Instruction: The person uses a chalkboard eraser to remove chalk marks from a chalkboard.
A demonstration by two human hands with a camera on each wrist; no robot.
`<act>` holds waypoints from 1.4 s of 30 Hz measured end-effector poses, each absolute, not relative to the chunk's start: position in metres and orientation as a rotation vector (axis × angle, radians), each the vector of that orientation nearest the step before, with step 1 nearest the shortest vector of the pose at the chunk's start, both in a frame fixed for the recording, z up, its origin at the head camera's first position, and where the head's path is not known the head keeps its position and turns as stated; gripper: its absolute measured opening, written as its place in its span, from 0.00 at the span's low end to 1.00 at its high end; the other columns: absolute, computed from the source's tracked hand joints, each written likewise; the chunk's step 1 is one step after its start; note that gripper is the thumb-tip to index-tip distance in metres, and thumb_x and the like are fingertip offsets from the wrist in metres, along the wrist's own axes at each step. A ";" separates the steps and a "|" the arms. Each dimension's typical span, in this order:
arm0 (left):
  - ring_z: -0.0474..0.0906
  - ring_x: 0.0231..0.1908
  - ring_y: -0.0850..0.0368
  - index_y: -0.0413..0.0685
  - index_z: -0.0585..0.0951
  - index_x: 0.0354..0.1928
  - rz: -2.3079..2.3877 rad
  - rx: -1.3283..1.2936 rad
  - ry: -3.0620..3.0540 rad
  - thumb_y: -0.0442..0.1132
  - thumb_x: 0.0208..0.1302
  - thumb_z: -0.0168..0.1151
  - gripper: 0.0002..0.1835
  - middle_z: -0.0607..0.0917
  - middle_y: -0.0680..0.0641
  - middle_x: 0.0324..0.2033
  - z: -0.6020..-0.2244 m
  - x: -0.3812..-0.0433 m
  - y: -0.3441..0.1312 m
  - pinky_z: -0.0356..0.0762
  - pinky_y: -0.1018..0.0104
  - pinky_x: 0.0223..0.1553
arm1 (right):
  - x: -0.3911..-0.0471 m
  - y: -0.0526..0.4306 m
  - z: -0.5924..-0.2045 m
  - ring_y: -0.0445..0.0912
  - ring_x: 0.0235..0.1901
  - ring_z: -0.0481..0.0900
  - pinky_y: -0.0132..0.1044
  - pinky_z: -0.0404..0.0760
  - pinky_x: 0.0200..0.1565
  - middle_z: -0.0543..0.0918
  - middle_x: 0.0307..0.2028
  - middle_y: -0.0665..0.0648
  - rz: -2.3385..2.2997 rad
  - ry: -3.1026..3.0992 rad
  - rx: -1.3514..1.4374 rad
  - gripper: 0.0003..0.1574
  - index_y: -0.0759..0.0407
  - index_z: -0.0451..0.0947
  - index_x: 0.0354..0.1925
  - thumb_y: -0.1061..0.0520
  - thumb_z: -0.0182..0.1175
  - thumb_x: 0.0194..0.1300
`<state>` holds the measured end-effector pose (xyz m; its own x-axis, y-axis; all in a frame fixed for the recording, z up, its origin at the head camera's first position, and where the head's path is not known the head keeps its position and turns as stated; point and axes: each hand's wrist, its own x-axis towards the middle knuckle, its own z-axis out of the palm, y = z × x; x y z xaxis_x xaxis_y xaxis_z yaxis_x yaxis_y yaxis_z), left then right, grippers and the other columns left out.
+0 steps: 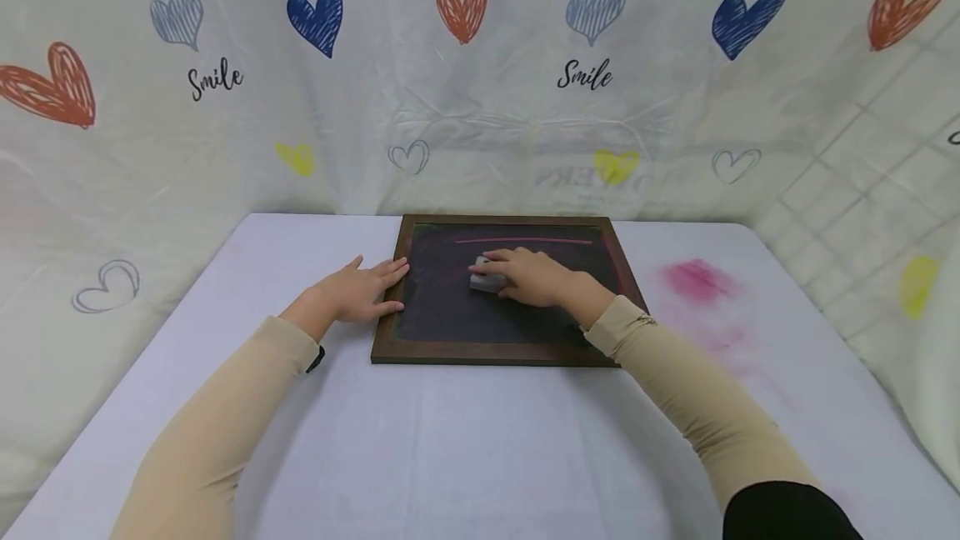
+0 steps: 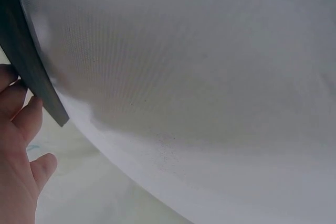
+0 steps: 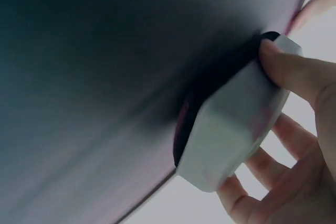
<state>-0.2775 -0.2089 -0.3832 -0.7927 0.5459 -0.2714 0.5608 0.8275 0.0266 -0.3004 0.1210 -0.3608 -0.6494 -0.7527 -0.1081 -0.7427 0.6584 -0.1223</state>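
A dark chalkboard [image 1: 465, 319] in a brown wooden frame [image 1: 495, 353] lies on the white-covered table. One pink chalk line [image 1: 525, 240] runs along its upper part. My right hand [image 1: 536, 277] grips a chalkboard eraser [image 1: 486, 281] against the board's middle, below that line. In the right wrist view the eraser [image 3: 236, 121] has a pale body with pink smudges and a dark pad facing the board; thumb and fingers hold its opposite sides. With fingers spread, my left hand [image 1: 356, 290] rests on the frame's left side. The left wrist view shows its fingertips touching the frame [image 2: 37, 72].
Pink chalk dust [image 1: 701, 282] stains the white tablecloth [image 1: 480, 448] right of the board. A white curtain [image 1: 510, 123] printed with hearts and "Smile" hangs behind the table and along its sides.
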 end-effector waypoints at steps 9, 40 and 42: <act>0.52 0.77 0.44 0.40 0.51 0.81 -0.087 0.832 2.750 0.59 0.80 0.48 0.42 0.50 0.40 0.80 -0.386 -0.278 -0.210 0.41 0.32 0.73 | -0.275 0.102 -0.357 0.60 0.65 0.72 0.57 0.77 0.58 0.62 0.76 0.61 -0.125 2.577 -1.423 0.41 0.47 0.63 0.79 0.56 0.65 0.73; 0.56 0.76 0.42 0.39 0.52 0.81 -0.080 0.836 2.755 0.59 0.79 0.49 0.42 0.51 0.39 0.80 -0.385 -0.277 -0.207 0.41 0.31 0.73 | -0.249 0.059 -0.368 0.62 0.65 0.72 0.60 0.79 0.55 0.62 0.76 0.62 0.067 2.793 -1.269 0.40 0.42 0.60 0.80 0.50 0.61 0.76; 0.57 0.76 0.42 0.39 0.52 0.81 -0.076 0.839 2.755 0.59 0.79 0.49 0.42 0.52 0.39 0.80 -0.385 -0.277 -0.207 0.41 0.31 0.73 | -0.242 0.056 -0.368 0.61 0.66 0.72 0.59 0.79 0.56 0.63 0.76 0.61 0.068 2.771 -1.306 0.40 0.41 0.60 0.80 0.50 0.62 0.76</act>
<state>-0.2773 -0.2069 -0.3849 -0.7998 0.5405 -0.2613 0.5541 0.8321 0.0251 -0.2423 0.0556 -0.3677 -0.6342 -0.7680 -0.0890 -0.7715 0.6362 0.0071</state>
